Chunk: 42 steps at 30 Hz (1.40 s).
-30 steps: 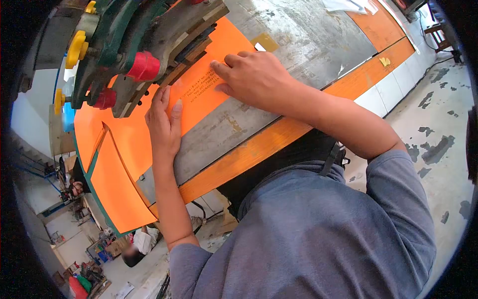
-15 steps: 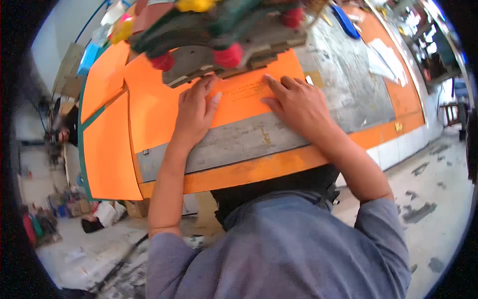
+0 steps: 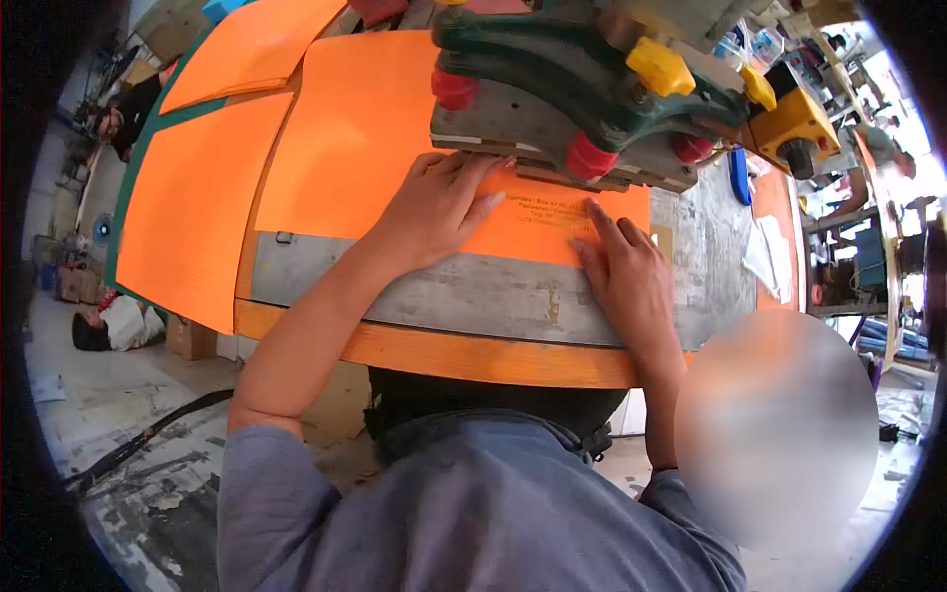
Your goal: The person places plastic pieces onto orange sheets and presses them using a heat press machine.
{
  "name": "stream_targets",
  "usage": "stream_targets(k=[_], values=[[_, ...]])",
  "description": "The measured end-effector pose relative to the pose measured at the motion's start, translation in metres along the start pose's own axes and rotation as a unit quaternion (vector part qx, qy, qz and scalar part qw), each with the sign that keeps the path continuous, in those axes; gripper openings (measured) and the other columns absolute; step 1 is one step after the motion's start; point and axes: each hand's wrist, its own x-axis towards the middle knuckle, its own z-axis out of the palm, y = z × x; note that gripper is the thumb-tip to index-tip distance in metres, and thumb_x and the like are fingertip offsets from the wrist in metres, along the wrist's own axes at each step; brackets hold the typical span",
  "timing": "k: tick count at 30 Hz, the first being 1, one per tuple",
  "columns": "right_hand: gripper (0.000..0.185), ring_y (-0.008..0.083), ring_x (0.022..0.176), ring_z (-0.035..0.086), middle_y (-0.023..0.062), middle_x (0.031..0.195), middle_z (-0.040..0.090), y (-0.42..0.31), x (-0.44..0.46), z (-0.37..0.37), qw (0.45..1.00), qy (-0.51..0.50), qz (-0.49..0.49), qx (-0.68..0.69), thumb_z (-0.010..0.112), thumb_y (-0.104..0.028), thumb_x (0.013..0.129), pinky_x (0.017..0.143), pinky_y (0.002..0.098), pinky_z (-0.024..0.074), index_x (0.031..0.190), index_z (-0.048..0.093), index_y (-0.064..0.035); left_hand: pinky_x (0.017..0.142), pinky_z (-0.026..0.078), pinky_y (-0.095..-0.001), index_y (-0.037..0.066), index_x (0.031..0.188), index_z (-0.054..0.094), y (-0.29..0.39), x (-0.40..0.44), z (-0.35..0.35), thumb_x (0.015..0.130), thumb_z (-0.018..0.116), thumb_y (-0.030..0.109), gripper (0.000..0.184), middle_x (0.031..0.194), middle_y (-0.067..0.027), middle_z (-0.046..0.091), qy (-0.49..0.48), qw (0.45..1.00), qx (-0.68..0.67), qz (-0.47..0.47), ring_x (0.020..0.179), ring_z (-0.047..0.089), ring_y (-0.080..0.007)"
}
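Observation:
A large orange sheet [image 3: 340,138] lies on a grey metal plate [image 3: 444,301], its far part running under a green press head [image 3: 538,64] with red knobs. Small lines of printed text show on the sheet between my hands. My left hand [image 3: 439,207] rests flat on it, fingertips close to the press's lower plate [image 3: 513,128]; I cannot tell whether they touch it. To the right of the text, my right hand [image 3: 629,271] has its fingers spread over the sheet's near right corner. Neither hand grips anything.
Stacked orange sheets [image 3: 197,197] lie on a green surface at the left. An orange wooden edge [image 3: 473,357] borders the table's front. At right are a blue-handled tool [image 3: 740,178], white paper [image 3: 764,257] and a yellow machine part [image 3: 799,123]. A blurred oval covers the lower right.
The camera view has turned, so the press and sheet appear farther right. Both hands stay on the sheet, and the printed text now sits nearer the left fingertips in view.

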Motion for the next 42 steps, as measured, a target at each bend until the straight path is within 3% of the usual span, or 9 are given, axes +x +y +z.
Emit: stream_targets(k=[24,28,31,37,39,42], values=[[0.053,0.0318,0.089,0.071,0.0118,0.094,0.067,-0.0055,0.0024,-0.0078,1.000,-0.013,0.004,0.002,0.072,-0.037,0.099,0.072,0.0446,0.0578,0.143,0.065,-0.0094,0.115,0.037,-0.0539,0.000,0.146,0.053,0.0003,0.0006,-0.0045,0.108,0.058,0.037,0.053,0.137,-0.0275,0.064,-0.034,0.999,0.001,-0.014,0.131,0.057,-0.0432],[0.053,0.0317,0.089,0.070,0.0116,0.094,0.067,-0.0036,0.0020,-0.0057,1.000,-0.007,-0.001,-0.005,0.072,-0.037,0.099,0.072,0.0444,0.0577,0.143,0.065,-0.0098,0.116,0.036,-0.0537,0.001,0.145,0.055,-0.0008,-0.0001,-0.0029,0.107,0.059,0.037,0.052,0.139,-0.0266,0.063,0.002,1.000,0.006,0.015,0.134,0.056,-0.0420],[0.052,0.0333,0.084,0.069,0.0122,0.093,0.066,-0.0038,0.0010,-0.0052,1.000,-0.009,0.006,0.011,0.072,-0.034,0.100,0.073,0.0463,0.0552,0.147,0.063,-0.0127,0.118,0.035,-0.0537,0.001,0.146,0.055,-0.0010,-0.0006,-0.0044,0.107,0.059,0.037,0.053,0.143,-0.0254,0.061,-0.046,0.999,0.005,0.000,0.136,0.054,-0.0410],[0.052,0.0330,0.083,0.069,0.0121,0.091,0.065,-0.0038,0.0018,-0.0058,1.000,-0.010,0.011,0.014,0.072,-0.034,0.100,0.073,0.0463,0.0552,0.147,0.063,-0.0134,0.118,0.036,-0.0525,0.001,0.148,0.054,-0.0024,-0.0013,-0.0025,0.107,0.059,0.037,0.054,0.144,-0.0243,0.061,-0.038,0.999,0.009,0.003,0.136,0.055,-0.0405],[0.056,0.0308,0.090,0.072,0.0107,0.096,0.068,-0.0025,0.0022,-0.0047,1.000,-0.019,0.010,-0.007,0.071,-0.041,0.099,0.073,0.0442,0.0593,0.146,0.064,-0.0129,0.117,0.037,-0.0522,0.001,0.148,0.053,-0.0029,-0.0010,-0.0026,0.107,0.059,0.036,0.055,0.144,-0.0244,0.061,-0.046,0.999,0.010,-0.007,0.134,0.056,-0.0409],[0.056,0.0308,0.090,0.072,0.0106,0.096,0.068,-0.0042,0.0029,-0.0072,0.999,-0.030,0.015,-0.006,0.071,-0.041,0.098,0.073,0.0441,0.0593,0.146,0.064,-0.0128,0.117,0.037,-0.0526,0.001,0.149,0.052,-0.0037,0.0001,-0.0031,0.107,0.058,0.036,0.055,0.143,-0.0244,0.061,-0.053,0.999,0.005,-0.007,0.133,0.057,-0.0413]])
